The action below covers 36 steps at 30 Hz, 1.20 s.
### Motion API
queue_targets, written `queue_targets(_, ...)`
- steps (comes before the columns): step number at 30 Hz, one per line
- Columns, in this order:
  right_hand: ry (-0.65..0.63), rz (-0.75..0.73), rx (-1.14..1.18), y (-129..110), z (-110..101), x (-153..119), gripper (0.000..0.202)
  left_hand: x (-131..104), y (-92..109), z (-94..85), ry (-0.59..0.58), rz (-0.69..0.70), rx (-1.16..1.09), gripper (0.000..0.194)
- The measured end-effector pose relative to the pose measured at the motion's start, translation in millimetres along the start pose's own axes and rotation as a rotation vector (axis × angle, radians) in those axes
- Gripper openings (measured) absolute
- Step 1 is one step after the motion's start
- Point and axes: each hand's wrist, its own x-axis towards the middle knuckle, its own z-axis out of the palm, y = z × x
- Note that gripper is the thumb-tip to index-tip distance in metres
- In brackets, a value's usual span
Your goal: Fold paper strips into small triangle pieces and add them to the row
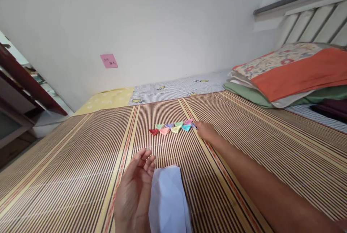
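Several small folded paper triangles in different colours lie in two rows on the striped mat, among them a red one [153, 131], a yellow one [176, 129] and a cyan one [186, 127]. At the right end of the rows, my right hand [206, 131] pinches a purple folded paper triangle [193, 126], mostly hidden by the fingers. My left hand [137, 186] hovers nearer to me, palm turned up, fingers loosely curled and apart, with nothing in it. Right beside it lies a stack of white paper sheets [169, 200].
The bamboo mat [76, 160] covers the bed up to a wall bearing a pink note [108, 60]. Yellow cloth [108, 99] and checked cloth [173, 91] show along the far edge. Folded orange and floral bedding [298, 70] is piled at right, by a white radiator [317, 23].
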Motion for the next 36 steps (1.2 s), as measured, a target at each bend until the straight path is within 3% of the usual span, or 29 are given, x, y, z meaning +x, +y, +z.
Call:
queue_targets(5,0.067,-0.040,0.134,-19,-27,-34,0.028,-5,17,-1.0,0.052,0.074,-0.025,0.018)
queue_targets(10,-0.031,-0.333,0.369,-72,-41,-135,0.015,-19,35,0.1,0.099,0.171,-0.071,0.021)
queue_targets(11,-0.079,-0.434,0.419,-83,-38,-157,0.019,-22,38,0.1,0.100,0.191,-0.077,0.020)
queue_targets(13,-0.163,-0.649,0.545,-103,-28,-193,0.049,-24,42,-0.7,0.097,0.224,-0.085,0.018)
queue_targets(15,-0.251,-0.691,0.523,-117,-15,-214,0.067,-25,46,-2.9,0.092,0.232,-0.090,0.017)
queue_targets(17,-0.351,-0.675,0.439,-125,-4,-222,0.074,-24,48,-6.2,0.096,0.230,-0.094,0.016)
queue_targets(19,-0.363,-0.628,0.414,-129,2,-221,0.068,-22,50,-9.7,0.097,0.231,-0.101,0.016)
queue_targets(25,-0.272,-0.613,0.559,-122,11,-217,0.047,-19,50,-13.1,0.067,0.225,-0.104,0.015)
queue_targets(29,-0.219,-0.618,0.616,-119,19,-216,0.043,-17,48,-12.9,0.065,0.229,-0.106,0.018)
queue_targets(36,-0.205,-0.610,0.659,-120,13,-218,0.034,-16,45,-12.3,0.059,0.217,-0.109,0.023)
